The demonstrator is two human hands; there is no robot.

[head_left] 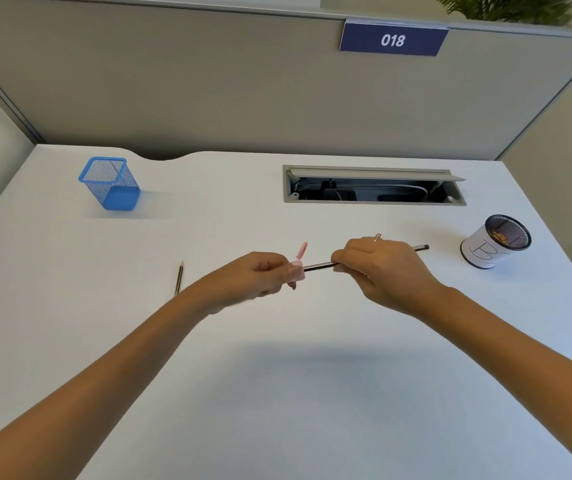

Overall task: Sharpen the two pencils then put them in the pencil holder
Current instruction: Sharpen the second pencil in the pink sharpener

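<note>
My left hand [253, 277] pinches a small pink sharpener [296, 270] whose lid stands flipped up. A dark pencil [319, 265] runs from the sharpener to the right, its tip inside the sharpener. My right hand [378, 268] grips the pencil's middle, and the pencil's end sticks out past the knuckles. Both hands hover above the white desk [277, 375]. A second pencil [179, 278] lies on the desk to the left, point facing away, partly hidden by my left forearm. A blue mesh pencil holder [111, 183] stands at the back left, with nothing visible inside.
A black mesh cup wrapped in white paper [494, 242] stands at the right and holds what look like shavings. An open cable tray [371, 187] is set into the desk at the back. Grey partition walls enclose the desk.
</note>
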